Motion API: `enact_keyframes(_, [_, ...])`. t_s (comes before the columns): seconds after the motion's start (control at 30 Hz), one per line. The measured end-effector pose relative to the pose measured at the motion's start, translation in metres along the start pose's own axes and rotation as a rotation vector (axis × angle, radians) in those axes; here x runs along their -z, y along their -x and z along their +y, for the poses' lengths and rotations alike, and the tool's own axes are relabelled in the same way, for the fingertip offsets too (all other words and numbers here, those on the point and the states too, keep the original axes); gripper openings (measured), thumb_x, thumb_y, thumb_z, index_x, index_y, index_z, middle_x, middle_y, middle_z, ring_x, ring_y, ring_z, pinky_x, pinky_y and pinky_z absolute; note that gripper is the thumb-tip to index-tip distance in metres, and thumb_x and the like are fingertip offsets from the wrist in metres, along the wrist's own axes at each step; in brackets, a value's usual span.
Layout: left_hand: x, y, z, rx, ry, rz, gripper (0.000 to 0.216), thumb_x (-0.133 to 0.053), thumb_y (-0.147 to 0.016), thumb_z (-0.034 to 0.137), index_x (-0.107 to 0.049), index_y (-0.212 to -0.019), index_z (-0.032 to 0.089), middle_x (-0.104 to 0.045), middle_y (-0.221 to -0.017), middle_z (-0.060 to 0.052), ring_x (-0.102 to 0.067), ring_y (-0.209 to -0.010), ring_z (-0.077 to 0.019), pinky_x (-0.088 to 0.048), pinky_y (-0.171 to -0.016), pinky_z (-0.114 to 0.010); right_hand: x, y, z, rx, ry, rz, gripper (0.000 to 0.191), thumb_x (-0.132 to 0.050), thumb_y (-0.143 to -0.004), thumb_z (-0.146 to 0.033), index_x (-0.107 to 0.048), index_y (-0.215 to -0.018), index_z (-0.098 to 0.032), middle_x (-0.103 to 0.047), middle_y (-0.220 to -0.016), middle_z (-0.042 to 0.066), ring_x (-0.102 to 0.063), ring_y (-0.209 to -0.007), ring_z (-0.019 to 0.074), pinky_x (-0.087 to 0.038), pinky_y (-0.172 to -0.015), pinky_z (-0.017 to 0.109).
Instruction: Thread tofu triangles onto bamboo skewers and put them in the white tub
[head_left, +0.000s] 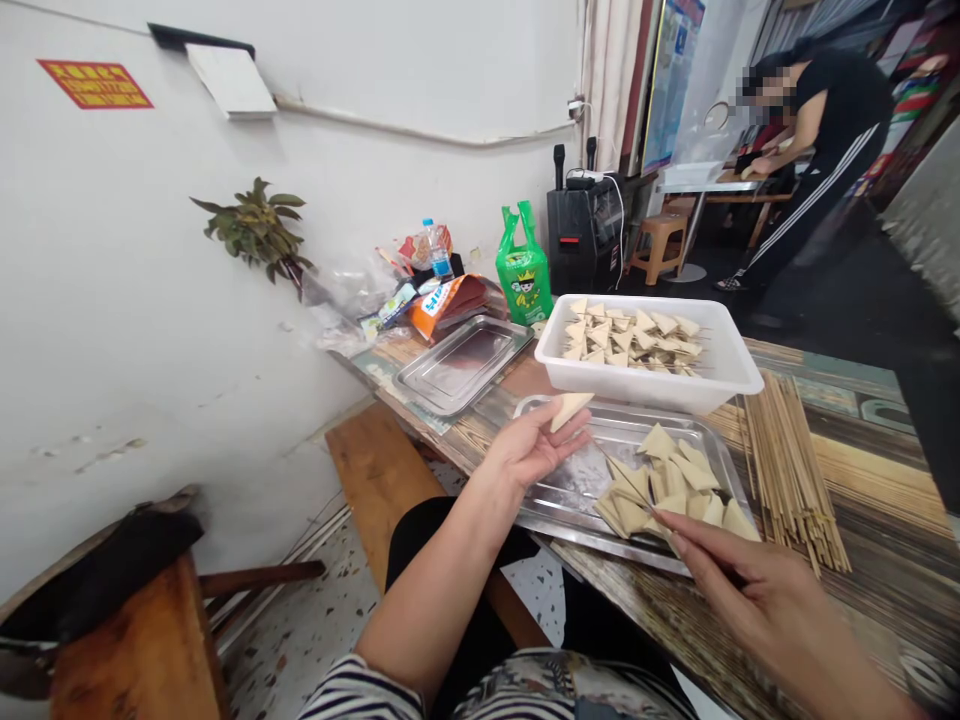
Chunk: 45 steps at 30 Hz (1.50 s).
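The triangles [675,485] are cream, the tub [630,385] white.

Seemingly a small eatery, given bamboo skewers [791,470], food tub [637,384] and plastic stool [664,225]

Bare room on tray [559,495], tub [637,385] behind

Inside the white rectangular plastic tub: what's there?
The white rectangular plastic tub holds many pale, folded triangular pieces, skewered and laid side by side. The upper ones cover whatever lies beneath, so the tub's bottom and number of layers can't be made out.
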<state>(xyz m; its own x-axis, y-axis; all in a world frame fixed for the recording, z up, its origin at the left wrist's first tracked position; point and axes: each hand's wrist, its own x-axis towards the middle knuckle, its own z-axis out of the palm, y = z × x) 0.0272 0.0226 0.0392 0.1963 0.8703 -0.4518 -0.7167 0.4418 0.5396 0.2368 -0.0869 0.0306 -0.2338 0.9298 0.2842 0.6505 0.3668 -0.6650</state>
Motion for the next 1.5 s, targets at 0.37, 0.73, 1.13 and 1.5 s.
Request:
enact_keyframes(0.37, [-0.005, 0.002, -0.004, -0.006, -0.034, -0.034, 0.013, -0.061, -0.074, 0.013, -0.055, -0.085, 0.012, -0.065, -0.095, -0.010, -0.063, -0.092, -0.0238, -0.047, -0.086, -0.045, 0.001, 0.002, 0.001, -0.027, -0.002, -0.007, 0.030, -0.051, -0.080, -0.028, -0.067, -0.103, -0.020, -0.071, -0.093, 0.003, -0.068, -0.076, 0.0191, -0.055, -0.065, 0.023])
enact_keyframes(0.73, [-0.009, 0.003, -0.004, -0.003, -0.013, -0.043, 0.011, -0.060, -0.075, 0.012, -0.056, -0.085, 0.011, -0.066, -0.092, -0.009, -0.063, -0.090, -0.0232, -0.047, -0.086, -0.044, 0.005, 0.003, 0.002, -0.023, 0.013, 0.002, 0.031, -0.051, -0.081, -0.028, -0.066, -0.106, -0.018, -0.070, -0.097, 0.005, -0.067, -0.083, 0.0207, -0.055, -0.067, 0.023])
enact_keyframes(1.13, [-0.011, 0.009, -0.004, -0.011, -0.023, -0.053, 0.012, -0.061, -0.073, 0.012, -0.057, -0.084, 0.010, -0.066, -0.093, -0.011, -0.064, -0.087, -0.0234, -0.047, -0.086, -0.045, 0.006, 0.003, 0.003, -0.036, 0.044, -0.028, 0.033, -0.048, -0.082, -0.031, -0.066, -0.106, -0.017, -0.068, -0.101, 0.005, -0.067, -0.085, 0.0204, -0.055, -0.065, 0.022])
enact_keyframes(1.5, [-0.009, 0.009, -0.009, -0.022, -0.070, -0.110, 0.016, -0.065, -0.070, 0.014, -0.058, -0.084, 0.010, -0.067, -0.090, -0.011, -0.065, -0.084, -0.0237, -0.048, -0.083, -0.044, 0.007, 0.002, -0.006, -0.012, 0.034, 0.030, 0.031, -0.048, -0.082, -0.030, -0.068, -0.100, -0.016, -0.071, -0.091, 0.005, -0.068, -0.079, 0.0182, -0.055, -0.060, 0.019])
